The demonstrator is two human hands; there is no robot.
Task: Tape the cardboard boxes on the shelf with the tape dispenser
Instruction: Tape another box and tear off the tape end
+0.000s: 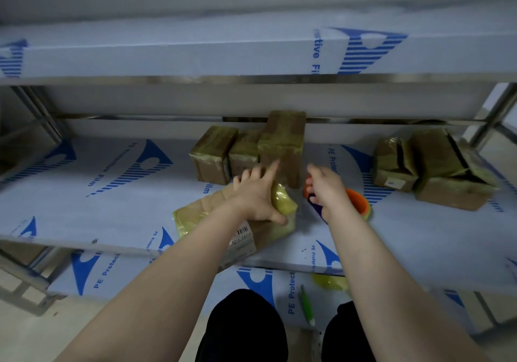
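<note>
A cardboard box [221,222] wrapped partly in yellowish tape lies at the front edge of the middle shelf [98,216]. My left hand [256,194] rests on its top, fingers spread and index finger stretched forward. My right hand [326,187] grips the orange and purple tape dispenser [359,201] just right of the box, low over the shelf. Clear tape seems to run from the dispenser to the box's right end, though it is hard to make out.
Three taped boxes [215,154] stand behind my hands, the tallest [282,145] in the middle. Two more boxes [444,171] sit at the right. A green-handled tool [307,305] and a yellow tape wad [330,282] lie on the lower shelf. An upper shelf [251,51] overhangs.
</note>
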